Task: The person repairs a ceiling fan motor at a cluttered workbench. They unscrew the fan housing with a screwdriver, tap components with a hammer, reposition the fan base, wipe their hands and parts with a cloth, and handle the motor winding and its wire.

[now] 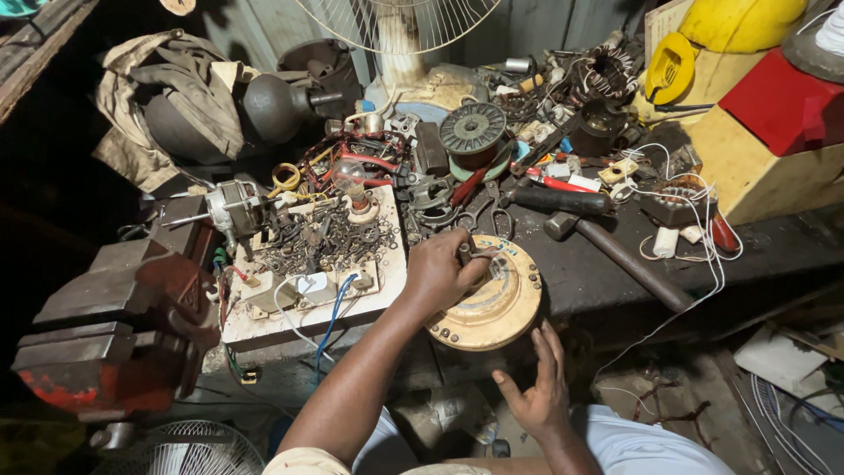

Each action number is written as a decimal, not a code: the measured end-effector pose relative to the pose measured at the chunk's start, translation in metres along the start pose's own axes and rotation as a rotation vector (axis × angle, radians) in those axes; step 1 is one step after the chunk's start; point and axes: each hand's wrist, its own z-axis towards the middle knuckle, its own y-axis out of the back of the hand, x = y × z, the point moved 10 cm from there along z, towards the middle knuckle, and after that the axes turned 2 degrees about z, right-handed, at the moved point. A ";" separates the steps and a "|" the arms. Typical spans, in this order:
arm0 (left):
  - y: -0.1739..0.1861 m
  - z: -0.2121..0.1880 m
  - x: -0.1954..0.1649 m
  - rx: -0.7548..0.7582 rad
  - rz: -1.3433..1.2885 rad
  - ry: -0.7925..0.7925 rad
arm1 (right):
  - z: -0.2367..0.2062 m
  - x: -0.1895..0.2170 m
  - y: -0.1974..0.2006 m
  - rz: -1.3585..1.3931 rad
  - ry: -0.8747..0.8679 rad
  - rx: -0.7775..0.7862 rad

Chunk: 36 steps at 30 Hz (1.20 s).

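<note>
A round cream-yellow motor housing lies on the front edge of the dark workbench. My left hand rests on top of the housing, its fingers closed around a small metal tool at the centre. Just below the housing, my right hand has its fingers spread, and the fingertips touch the lower right rim. Nothing is held in it.
A red bench vise stands at left. A white board with screws, wires and a bulb lies beside the housing. A hammer, scissors, a wire spool, a small motor, a fan base and yellow and red boxes crowd the bench.
</note>
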 end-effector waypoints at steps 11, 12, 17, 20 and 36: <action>-0.002 0.000 0.000 0.004 -0.030 0.010 | -0.002 -0.001 0.000 -0.013 -0.018 -0.002; -0.001 -0.001 -0.001 -0.008 -0.032 -0.004 | -0.002 -0.001 0.000 -0.008 -0.016 -0.002; 0.000 0.000 -0.002 -0.018 -0.027 -0.019 | -0.002 -0.002 -0.001 -0.002 -0.017 0.003; 0.000 -0.001 -0.001 -0.015 -0.024 -0.014 | -0.004 -0.001 -0.002 -0.006 -0.005 -0.004; -0.001 -0.002 0.001 0.024 -0.071 0.007 | -0.013 -0.016 -0.010 -0.030 -0.057 0.010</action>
